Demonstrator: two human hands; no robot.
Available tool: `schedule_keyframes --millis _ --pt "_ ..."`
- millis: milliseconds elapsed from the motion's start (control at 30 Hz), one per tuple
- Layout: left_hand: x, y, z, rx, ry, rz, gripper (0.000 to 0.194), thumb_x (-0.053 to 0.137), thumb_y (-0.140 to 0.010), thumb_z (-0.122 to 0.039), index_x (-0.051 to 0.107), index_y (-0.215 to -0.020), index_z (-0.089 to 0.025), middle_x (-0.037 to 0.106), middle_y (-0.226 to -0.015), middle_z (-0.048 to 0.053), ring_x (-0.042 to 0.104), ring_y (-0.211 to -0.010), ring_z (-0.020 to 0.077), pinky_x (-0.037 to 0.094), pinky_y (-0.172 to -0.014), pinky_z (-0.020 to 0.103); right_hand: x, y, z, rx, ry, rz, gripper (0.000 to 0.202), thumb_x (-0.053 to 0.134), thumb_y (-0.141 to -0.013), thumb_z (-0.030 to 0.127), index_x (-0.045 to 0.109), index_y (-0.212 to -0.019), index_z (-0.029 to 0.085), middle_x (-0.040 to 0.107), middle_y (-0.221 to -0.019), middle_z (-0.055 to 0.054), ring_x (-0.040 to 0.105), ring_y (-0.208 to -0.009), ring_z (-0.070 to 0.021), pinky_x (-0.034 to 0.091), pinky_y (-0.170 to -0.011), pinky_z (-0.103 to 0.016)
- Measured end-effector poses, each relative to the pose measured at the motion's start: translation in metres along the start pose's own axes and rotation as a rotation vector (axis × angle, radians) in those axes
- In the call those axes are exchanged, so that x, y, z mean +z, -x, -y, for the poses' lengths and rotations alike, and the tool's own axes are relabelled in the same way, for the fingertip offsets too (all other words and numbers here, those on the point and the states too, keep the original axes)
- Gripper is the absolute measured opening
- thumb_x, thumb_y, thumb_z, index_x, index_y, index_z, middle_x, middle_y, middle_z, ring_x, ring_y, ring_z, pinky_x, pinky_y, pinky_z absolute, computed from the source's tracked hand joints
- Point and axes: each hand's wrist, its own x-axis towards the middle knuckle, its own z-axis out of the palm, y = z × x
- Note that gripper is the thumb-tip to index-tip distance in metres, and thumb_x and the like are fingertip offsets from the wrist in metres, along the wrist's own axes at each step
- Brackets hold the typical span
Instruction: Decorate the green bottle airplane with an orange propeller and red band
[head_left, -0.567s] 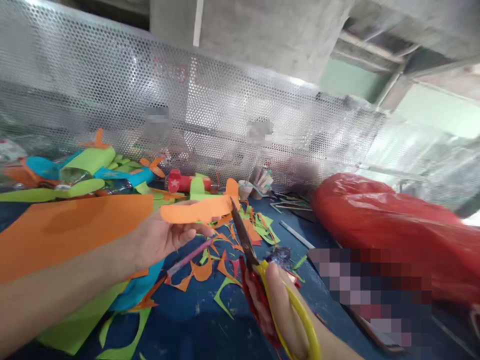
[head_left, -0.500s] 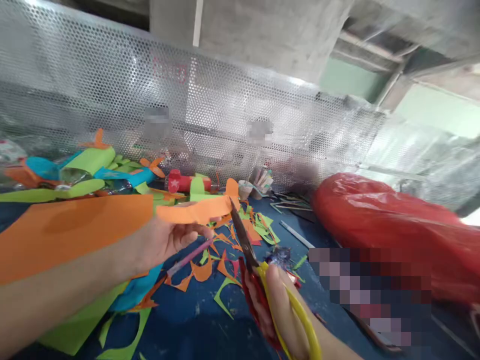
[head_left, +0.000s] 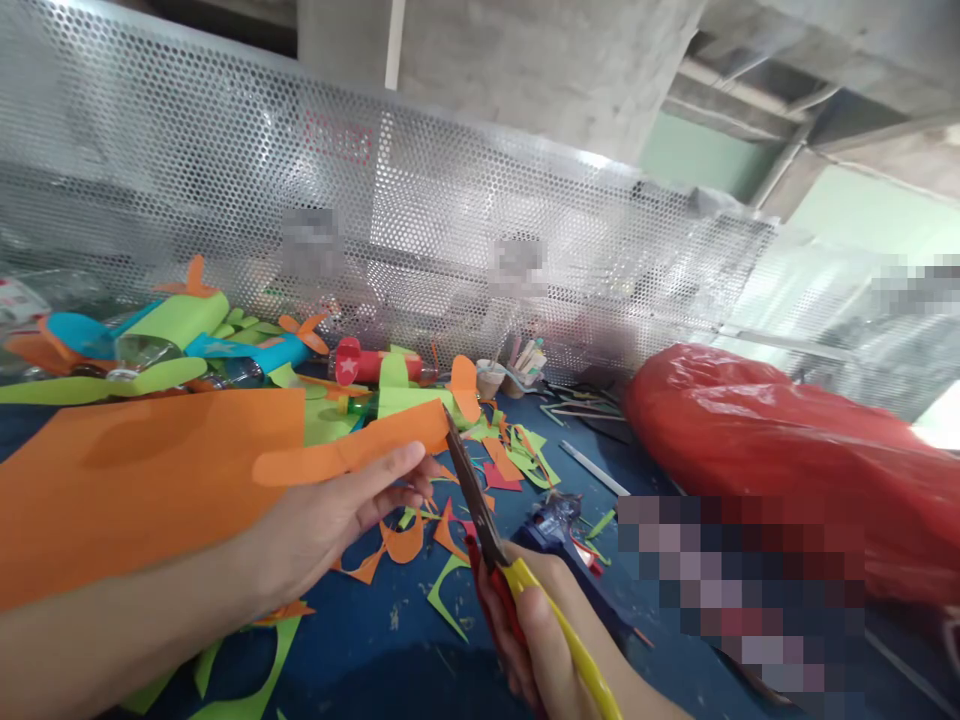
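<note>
A long orange paper strip (head_left: 352, 447) with a rounded left end is pinched between the thumb and fingers of my left hand (head_left: 360, 505). Yellow-and-red-handled scissors (head_left: 480, 500) are in the grip of my right hand (head_left: 544, 620). Their dark blades look nearly closed, and the tips meet the strip's right end. Under and behind my left forearm lies a large orange paper sheet (head_left: 165, 470). A blue glue gun (head_left: 551, 525) rests on the table just beyond my right hand, partly hidden by it.
Orange and green paper scraps (head_left: 405, 540) litter the blue table (head_left: 405, 640). Paper-wrapped bottles (head_left: 375, 365) with paper blades line the back, near a cup of sticks (head_left: 527, 365). A red plastic bag (head_left: 780, 450) bulges at right. Perforated metal mesh (head_left: 450, 200) stands behind.
My left hand has turned so its thumb lies over the strip, which now reaches farther left. The scissors have moved slightly left and their blades look more closed. More of the glue gun shows.
</note>
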Motion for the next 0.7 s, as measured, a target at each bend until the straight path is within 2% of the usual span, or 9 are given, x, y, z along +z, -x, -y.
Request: schedule_keyframes --millis 67,133,267,500,700 --pt "0.000 0.000 0.001 -0.016 0.003 -0.086 0.032 0.080 -0.068 -0.051 0.077 -0.078 -0.022 0.073 -0.088 0.003 0.063 -0.090 0.0183 0.048 -0.089 0.028 -0.001 -0.004 0.000 -0.092 0.023 0.051 0.062 0.022 -0.086 0.076 0.044 -0.071 0.020 0.042 -0.057 0.001 0.037 -0.050 -0.0103 0.033 -0.045 -0.022" --pt "-0.001 -0.001 0.001 -0.030 -0.030 -0.125 0.032 0.079 -0.068 -0.053 0.077 -0.077 -0.022 0.073 -0.086 0.003 0.063 -0.091 0.0194 0.047 -0.090 0.030 0.000 -0.006 -0.001 -0.155 0.032 0.075 0.060 0.024 -0.087 0.075 0.041 -0.070 0.020 0.039 -0.055 0.002 0.033 -0.049 -0.0096 0.031 -0.044 -0.022" --pt "-0.004 0.001 0.000 -0.006 -0.116 -0.101 0.032 0.075 -0.070 -0.055 0.076 -0.075 -0.023 0.073 -0.083 0.003 0.064 -0.087 0.0202 0.048 -0.085 0.029 0.001 -0.007 -0.004 -0.233 0.028 0.081 0.060 0.026 -0.086 0.075 0.042 -0.073 0.019 0.042 -0.056 0.002 0.033 -0.048 -0.0091 0.028 -0.044 -0.023" --pt "-0.011 0.002 0.005 -0.065 -0.240 -0.088 0.034 0.066 -0.077 -0.057 0.077 -0.087 -0.027 0.076 -0.099 0.002 0.064 -0.103 0.0252 0.047 -0.090 0.032 0.000 -0.007 -0.002 -0.199 0.034 0.096 0.064 0.024 -0.084 0.078 0.045 -0.076 0.018 0.049 -0.062 -0.001 0.038 -0.052 -0.0103 0.030 -0.046 -0.024" --pt "-0.013 0.001 0.008 -0.057 -0.245 -0.106 0.034 0.067 -0.076 -0.059 0.078 -0.084 -0.028 0.076 -0.098 0.003 0.062 -0.108 0.0268 0.043 -0.099 0.036 -0.002 -0.008 0.000 -0.220 0.048 0.103 0.063 0.025 -0.085 0.078 0.044 -0.077 0.019 0.049 -0.061 0.000 0.038 -0.050 -0.0102 0.029 -0.045 -0.024"
